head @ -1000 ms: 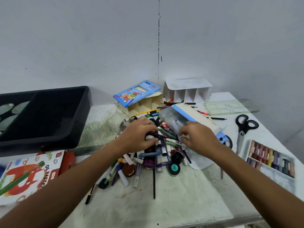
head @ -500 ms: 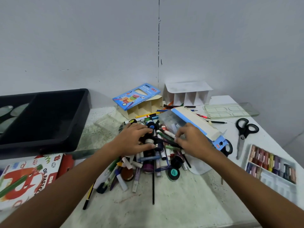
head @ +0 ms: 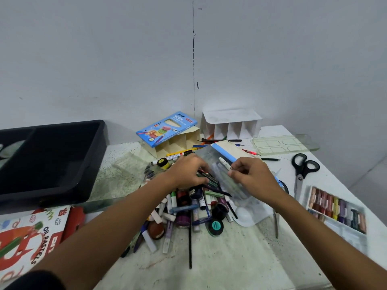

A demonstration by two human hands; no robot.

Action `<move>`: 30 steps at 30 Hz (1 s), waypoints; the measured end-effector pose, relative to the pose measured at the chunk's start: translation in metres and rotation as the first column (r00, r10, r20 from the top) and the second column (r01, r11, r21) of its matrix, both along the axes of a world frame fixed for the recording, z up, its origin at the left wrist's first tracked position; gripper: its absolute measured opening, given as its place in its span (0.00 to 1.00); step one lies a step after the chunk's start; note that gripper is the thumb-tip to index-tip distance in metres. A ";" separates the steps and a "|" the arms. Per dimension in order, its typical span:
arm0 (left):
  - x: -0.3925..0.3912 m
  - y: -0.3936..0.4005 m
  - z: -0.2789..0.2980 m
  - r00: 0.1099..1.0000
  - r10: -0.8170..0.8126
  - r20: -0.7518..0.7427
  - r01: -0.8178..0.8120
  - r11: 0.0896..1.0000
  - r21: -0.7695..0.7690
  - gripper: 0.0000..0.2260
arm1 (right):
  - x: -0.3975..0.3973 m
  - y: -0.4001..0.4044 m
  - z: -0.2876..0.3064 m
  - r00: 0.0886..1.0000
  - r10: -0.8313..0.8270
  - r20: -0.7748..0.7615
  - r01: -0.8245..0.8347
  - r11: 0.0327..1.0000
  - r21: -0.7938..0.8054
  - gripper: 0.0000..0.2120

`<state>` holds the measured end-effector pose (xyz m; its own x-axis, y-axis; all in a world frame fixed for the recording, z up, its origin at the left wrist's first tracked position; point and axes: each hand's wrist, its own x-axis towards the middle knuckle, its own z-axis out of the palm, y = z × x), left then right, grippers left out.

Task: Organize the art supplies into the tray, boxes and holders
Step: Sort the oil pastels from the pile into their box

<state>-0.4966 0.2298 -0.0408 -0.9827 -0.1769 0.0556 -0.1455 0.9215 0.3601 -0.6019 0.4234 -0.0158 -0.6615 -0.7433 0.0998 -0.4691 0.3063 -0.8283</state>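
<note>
Art supplies (head: 188,208): heaped at frame centre on the counter (head: 230,262).
Left hand (head: 188,174): fingers curled into the heap, gripping markers.
Right hand (head: 251,176): fingers pinching a clear packet (head: 217,162).
Done: nothing visibly sorted; black tray (head: 52,160), left, looks empty.
Left: nearly everything; holders (head: 230,126) upper centre unfilled.

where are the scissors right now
In the head view, the black-handled scissors lie on the table's right side, between the clear plastic palette behind them and the open pastel box in front.
</note>
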 end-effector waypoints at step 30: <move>-0.049 0.130 0.065 0.933 -0.352 -0.073 0.304 0.667 0.680 0.11 | -0.049 0.127 0.023 0.794 -0.291 0.534 0.465 0.857 -0.223 0.06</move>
<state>-0.5460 0.3597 0.0240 -0.9815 0.1910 -0.0081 0.0760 0.4288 0.9002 -0.6507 0.5505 0.0067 -0.9098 -0.4015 -0.1054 0.0946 0.0468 -0.9944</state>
